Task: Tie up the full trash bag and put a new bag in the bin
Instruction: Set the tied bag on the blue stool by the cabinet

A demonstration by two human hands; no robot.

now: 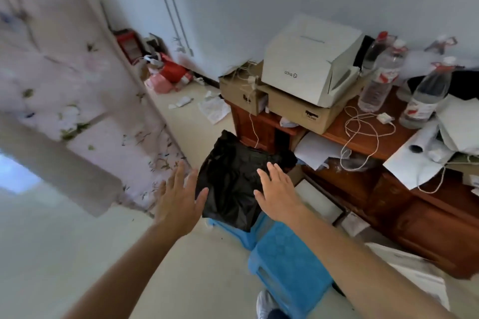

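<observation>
A black trash bag (pixel 230 179) stands in the middle of the view, its top loose and crumpled, beside a wooden desk. It seems to rest on a blue plastic stool (pixel 241 234); no bin shows under it. My left hand (pixel 178 202) is stretched out flat just left of the bag, fingers apart, holding nothing. My right hand (pixel 278 195) reaches over the bag's right side with fingers spread, also holding nothing. Whether either hand touches the plastic I cannot tell.
A second blue stool (pixel 287 264) stands nearer to me. The wooden desk (pixel 368 142) on the right carries cardboard boxes (pixel 308 109), a white box (pixel 311 59), water bottles (pixel 381 77), cables and papers. A floral bed (pixel 77 90) fills the left. Litter lies by the far wall.
</observation>
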